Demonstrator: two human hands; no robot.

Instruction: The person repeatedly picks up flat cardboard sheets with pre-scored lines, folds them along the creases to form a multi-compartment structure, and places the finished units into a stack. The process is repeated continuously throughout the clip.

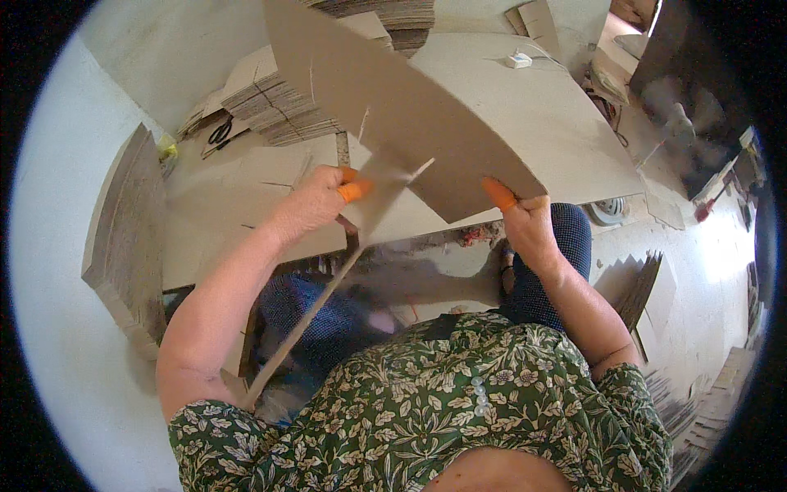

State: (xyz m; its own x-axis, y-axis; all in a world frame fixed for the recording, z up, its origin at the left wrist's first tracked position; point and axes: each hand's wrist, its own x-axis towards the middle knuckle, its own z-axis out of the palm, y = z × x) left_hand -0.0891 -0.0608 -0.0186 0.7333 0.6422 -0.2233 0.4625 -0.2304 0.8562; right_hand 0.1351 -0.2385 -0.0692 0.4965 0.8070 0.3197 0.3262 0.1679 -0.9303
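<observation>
My right hand (530, 224) grips the near right corner of a large slotted cardboard sheet (393, 92), which is raised and tilted above the work table (492, 80). Short slits run along the sheet's left edge. My left hand (326, 195) pinches a second, narrower cardboard piece (384, 194), seen nearly edge-on and blurred, that reaches down towards my left elbow. The two pieces meet or overlap near the slits; whether they interlock cannot be told. Orange finger covers are on the fingers of both hands.
Stacked cardboard pieces (273, 101) stand at the table's back left, with black-handled scissors (220, 132) beside them. Another stack (126, 227) leans at the left wall. A white power socket (518, 60) lies at the back. A blurred fan (679, 123) stands right; cut cardboard (642, 295) stands on the floor.
</observation>
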